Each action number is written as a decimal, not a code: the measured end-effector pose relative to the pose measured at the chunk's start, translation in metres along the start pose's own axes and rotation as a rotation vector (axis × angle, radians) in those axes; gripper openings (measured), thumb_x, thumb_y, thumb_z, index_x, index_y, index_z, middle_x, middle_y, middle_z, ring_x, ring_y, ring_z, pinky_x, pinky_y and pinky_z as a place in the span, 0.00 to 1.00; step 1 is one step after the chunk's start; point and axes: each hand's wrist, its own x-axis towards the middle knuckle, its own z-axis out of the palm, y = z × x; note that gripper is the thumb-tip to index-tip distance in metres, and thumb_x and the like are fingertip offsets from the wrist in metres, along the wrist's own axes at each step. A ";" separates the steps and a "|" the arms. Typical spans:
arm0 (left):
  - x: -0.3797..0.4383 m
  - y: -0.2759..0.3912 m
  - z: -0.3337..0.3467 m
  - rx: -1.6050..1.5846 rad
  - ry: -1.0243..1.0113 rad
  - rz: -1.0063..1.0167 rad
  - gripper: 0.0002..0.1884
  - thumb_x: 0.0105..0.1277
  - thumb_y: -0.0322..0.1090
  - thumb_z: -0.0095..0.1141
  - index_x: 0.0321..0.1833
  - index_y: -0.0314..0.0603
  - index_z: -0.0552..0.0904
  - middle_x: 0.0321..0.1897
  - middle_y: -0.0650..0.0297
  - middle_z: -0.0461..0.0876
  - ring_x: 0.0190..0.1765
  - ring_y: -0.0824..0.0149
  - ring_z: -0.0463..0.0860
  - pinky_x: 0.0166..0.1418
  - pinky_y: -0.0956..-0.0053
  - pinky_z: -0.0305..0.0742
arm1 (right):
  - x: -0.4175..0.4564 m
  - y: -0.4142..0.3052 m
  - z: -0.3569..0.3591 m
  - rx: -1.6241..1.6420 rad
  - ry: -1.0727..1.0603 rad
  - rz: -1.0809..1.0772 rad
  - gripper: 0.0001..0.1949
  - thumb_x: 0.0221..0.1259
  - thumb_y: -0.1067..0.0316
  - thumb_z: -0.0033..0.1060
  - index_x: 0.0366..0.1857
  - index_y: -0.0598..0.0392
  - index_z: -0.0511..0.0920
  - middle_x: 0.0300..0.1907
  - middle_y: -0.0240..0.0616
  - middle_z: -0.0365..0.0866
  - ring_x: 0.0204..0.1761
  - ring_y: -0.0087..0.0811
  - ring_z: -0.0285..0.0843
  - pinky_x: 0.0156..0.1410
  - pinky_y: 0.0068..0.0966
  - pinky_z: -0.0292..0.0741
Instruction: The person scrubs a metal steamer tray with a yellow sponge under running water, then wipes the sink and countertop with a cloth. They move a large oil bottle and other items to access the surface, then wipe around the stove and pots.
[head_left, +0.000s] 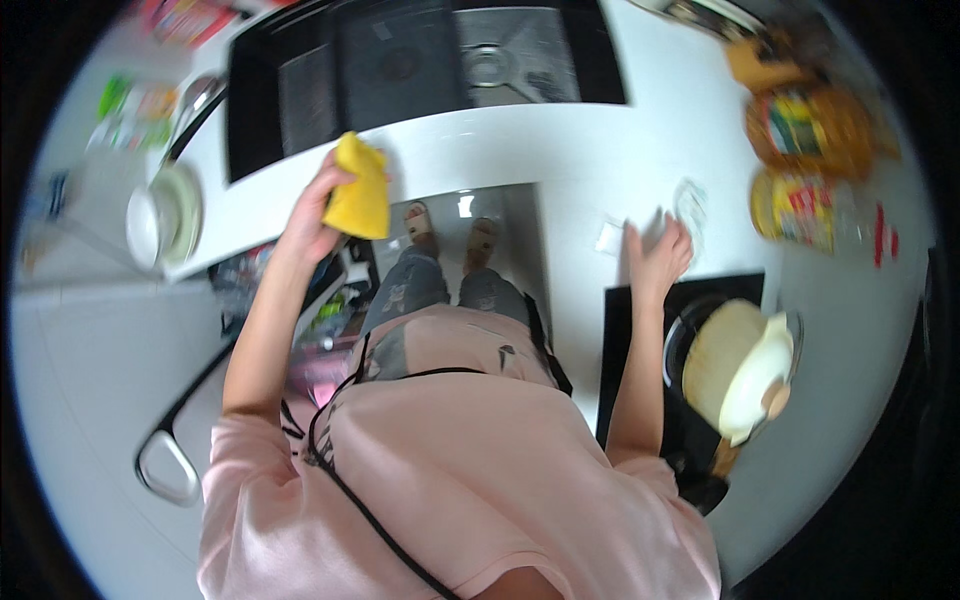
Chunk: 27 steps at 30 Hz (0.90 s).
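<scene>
A folded yellow cloth (360, 191) is gripped in my left hand (315, 202), held at the near edge of the white countertop (465, 142), just in front of the black sink (427, 56). My right hand (661, 255) is over the counter on the right with its fingers apart. Beside its fingertips lies a crumpled clear plastic piece (690, 210); a small white packet (610, 237) is on its other side. Whether the fingers touch the plastic cannot be told.
A lidded cream pot (724, 360) stands on the black cooktop (619, 360) at the right. Beyond are a large oil bottle (817, 131) and a yellow-labelled jar (795, 210). White and pale green bowls (184, 214) stand at the left counter edge. Below the counter is an open drawer or cabinet.
</scene>
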 end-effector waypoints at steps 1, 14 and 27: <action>-0.014 -0.003 -0.003 0.032 0.019 0.013 0.33 0.57 0.36 0.54 0.68 0.46 0.61 0.60 0.52 0.70 0.60 0.54 0.75 0.60 0.61 0.73 | -0.012 -0.017 -0.001 0.127 -0.126 -0.004 0.34 0.49 0.60 0.71 0.60 0.61 0.67 0.58 0.62 0.62 0.62 0.56 0.58 0.66 0.47 0.59; -0.135 -0.109 -0.072 0.025 0.116 0.031 0.32 0.56 0.30 0.54 0.66 0.45 0.63 0.52 0.61 0.70 0.54 0.68 0.72 0.57 0.77 0.68 | -0.010 -0.203 0.028 0.658 -0.350 -0.438 0.32 0.49 0.70 0.66 0.61 0.62 0.63 0.56 0.50 0.65 0.58 0.41 0.67 0.61 0.36 0.70; -0.236 -0.113 -0.184 -0.237 0.572 0.238 0.34 0.55 0.25 0.51 0.68 0.49 0.62 0.56 0.55 0.73 0.56 0.59 0.76 0.59 0.67 0.73 | -0.212 -0.492 0.175 0.419 -0.675 -1.218 0.33 0.49 0.57 0.71 0.59 0.56 0.68 0.65 0.57 0.60 0.61 0.51 0.68 0.63 0.38 0.69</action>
